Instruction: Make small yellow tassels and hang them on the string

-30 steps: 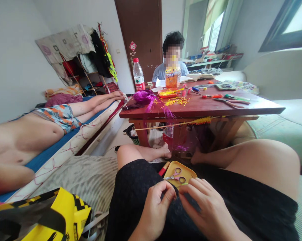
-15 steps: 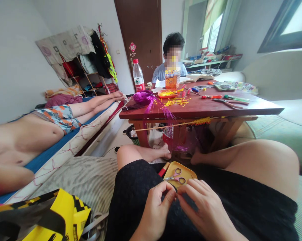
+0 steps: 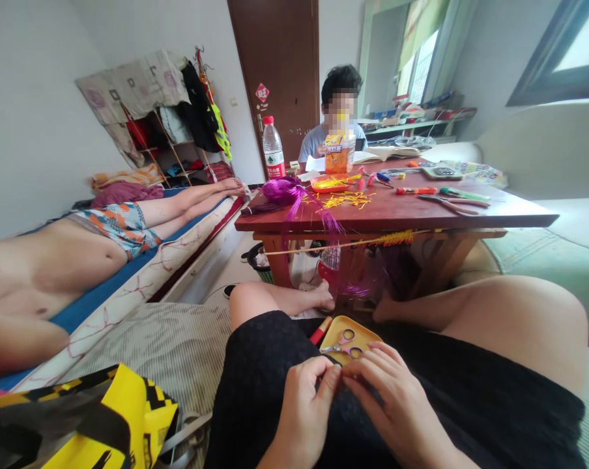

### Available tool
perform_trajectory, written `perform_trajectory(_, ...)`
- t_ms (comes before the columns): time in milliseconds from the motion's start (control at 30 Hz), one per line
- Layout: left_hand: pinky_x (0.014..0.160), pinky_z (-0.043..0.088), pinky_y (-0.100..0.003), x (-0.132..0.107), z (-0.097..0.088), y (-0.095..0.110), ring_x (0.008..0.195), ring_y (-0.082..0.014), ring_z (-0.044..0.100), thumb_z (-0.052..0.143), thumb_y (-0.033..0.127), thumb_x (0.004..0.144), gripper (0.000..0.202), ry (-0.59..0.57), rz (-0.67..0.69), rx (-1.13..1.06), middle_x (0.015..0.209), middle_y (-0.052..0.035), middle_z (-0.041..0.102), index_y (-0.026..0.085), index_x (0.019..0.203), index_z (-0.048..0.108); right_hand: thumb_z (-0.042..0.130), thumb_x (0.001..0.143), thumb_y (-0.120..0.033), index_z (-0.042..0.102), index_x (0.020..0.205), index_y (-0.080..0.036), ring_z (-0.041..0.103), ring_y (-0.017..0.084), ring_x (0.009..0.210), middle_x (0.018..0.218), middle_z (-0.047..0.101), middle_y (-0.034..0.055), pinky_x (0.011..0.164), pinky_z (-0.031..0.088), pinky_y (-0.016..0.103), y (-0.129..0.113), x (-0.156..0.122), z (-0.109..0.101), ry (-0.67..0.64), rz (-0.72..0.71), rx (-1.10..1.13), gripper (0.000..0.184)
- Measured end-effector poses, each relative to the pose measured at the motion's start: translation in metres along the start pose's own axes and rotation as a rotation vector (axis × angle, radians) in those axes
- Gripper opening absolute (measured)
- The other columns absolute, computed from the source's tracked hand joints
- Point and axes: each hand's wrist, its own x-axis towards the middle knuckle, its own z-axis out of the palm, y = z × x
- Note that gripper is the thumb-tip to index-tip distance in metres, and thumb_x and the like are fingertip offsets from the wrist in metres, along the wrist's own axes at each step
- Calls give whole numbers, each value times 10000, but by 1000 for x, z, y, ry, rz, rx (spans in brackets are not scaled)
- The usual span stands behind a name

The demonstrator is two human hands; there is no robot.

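Over my lap, my left hand [image 3: 310, 397] is closed, its thumb and index finger pinched together. Beside it my right hand [image 3: 389, 391] also pinches, its fingertips almost touching the left ones. What lies between them is too small to make out. Just beyond my fingers is a yellow tray [image 3: 357, 324], partly hidden by my right hand. Small scissors [image 3: 346, 345] with pink and dark handles rest in it. A red-and-tan stick-like object [image 3: 320, 331] lies against the tray's left side.
Ahead stands a dark red table [image 3: 294, 220] with purple thread [image 3: 287, 190], yellow strands [image 3: 348, 199], bottles, pliers [image 3: 451, 203] and an orange tray [image 3: 331, 185]. A person [image 3: 338, 130] sits behind it. Another person [image 3: 74, 260] lies on the left bed. A yellow-and-black bag [image 3: 123, 417] is near my left.
The view has shifted slightly, so the room sits a little farther right. My right fingers have moved slightly, and both hands stay pinched together. A dark object now shows by the seated person.
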Motion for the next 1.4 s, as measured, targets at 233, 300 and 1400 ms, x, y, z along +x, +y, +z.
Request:
perform_trajectory(233,654,444,-287,-2,-1,-3,712,-189,573,437,333,856,303,182,197,313,724,-54,637,164,710,641,477,832,-153,567,703,-203,555,138,541,578,582,-29,684,433,321,0,1,4,8,7,-10,165)
perform_trajectory(300,755,456,-348,-4,-2,-4,875,-229,575,471,283,838,217,339,283,376,936,-95,638,175,926,638,489,822,-162,567,713,-198,541,140,533,571,569,-26,634,434,308,2,0,3,31,41,-11,139)
perform_trajectory(1400,720,374,-316,-8,3,0,696,-157,534,411,109,841,172,203,448,506,701,-14,598,178,708,494,501,844,-256,545,815,-229,542,199,720,706,610,3,694,451,338,11,-16,-1,3,44,-15,60)
